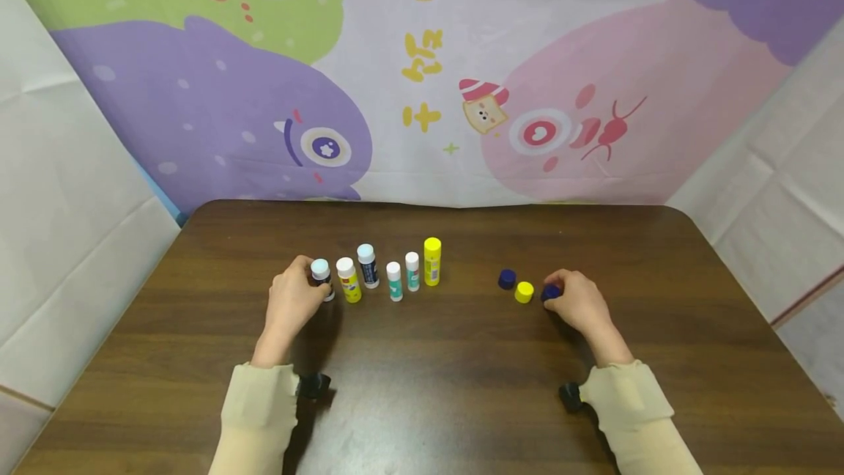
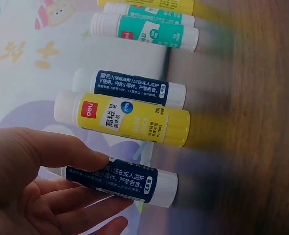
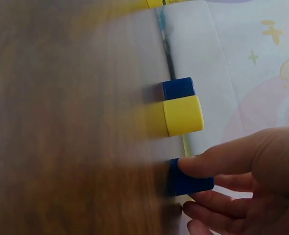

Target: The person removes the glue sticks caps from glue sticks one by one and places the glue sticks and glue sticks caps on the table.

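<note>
At the left end of a row of upright glue sticks, my left hand (image 1: pixel 294 299) grips a navy-labelled glue stick (image 2: pixel 120 181) between thumb and fingers. A yellow glue stick (image 1: pixel 349 281) with a white top stands just right of it, and another navy glue stick (image 1: pixel 368 266) is slightly behind. On the right side, my right hand (image 1: pixel 580 303) pinches a dark blue cap (image 3: pixel 191 178), its thumb on the near side. Beside that cap are a yellow cap (image 3: pixel 184 116) and a second dark blue cap (image 3: pixel 179 89).
Two small white-and-teal glue sticks (image 1: pixel 395 282) and an all-yellow glue stick (image 1: pixel 431 262) stand mid-table. The brown wooden table (image 1: pixel 448 380) ends at the back against a cartoon-printed cloth (image 1: pixel 422 160). Pale panels (image 1: pixel 79 167) flank both sides.
</note>
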The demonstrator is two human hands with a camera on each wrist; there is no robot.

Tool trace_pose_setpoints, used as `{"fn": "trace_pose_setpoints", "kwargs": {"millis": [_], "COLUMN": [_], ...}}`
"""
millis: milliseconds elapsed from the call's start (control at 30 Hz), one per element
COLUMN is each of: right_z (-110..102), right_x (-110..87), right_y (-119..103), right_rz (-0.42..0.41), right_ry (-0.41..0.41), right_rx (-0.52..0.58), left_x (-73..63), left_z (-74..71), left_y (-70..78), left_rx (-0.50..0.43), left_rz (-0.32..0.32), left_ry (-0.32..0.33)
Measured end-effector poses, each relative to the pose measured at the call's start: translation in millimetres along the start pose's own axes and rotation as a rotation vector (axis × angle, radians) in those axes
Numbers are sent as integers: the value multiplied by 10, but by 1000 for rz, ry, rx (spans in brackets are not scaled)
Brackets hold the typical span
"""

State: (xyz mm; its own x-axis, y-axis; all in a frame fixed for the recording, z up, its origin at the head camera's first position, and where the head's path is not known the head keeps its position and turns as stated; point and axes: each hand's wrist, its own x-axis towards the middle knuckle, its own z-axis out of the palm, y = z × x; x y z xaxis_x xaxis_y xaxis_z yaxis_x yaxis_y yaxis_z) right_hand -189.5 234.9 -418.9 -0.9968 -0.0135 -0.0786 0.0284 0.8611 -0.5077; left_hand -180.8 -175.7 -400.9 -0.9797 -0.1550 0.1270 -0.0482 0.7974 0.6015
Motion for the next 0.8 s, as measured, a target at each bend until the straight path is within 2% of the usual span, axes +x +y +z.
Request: {"fn": "trace_pose_setpoints", "kwargs": {"millis": [433,667,800], "right_z": [4,2,-13], "right_x": [-10,-23,-46], "right_y": [1,-86,-162], "right_rz": [-28,-42,-68], "right_ry": [-12,2,32], "right_rx": [-11,8,31], "left_x": [-12,-9,-34], "left_z": [43,37,-27], "left_y": [44,60,129], "left_rx": [14,5,-19], "left_rz": [7,44,78], "left_ry": [-33,-14,32]}}
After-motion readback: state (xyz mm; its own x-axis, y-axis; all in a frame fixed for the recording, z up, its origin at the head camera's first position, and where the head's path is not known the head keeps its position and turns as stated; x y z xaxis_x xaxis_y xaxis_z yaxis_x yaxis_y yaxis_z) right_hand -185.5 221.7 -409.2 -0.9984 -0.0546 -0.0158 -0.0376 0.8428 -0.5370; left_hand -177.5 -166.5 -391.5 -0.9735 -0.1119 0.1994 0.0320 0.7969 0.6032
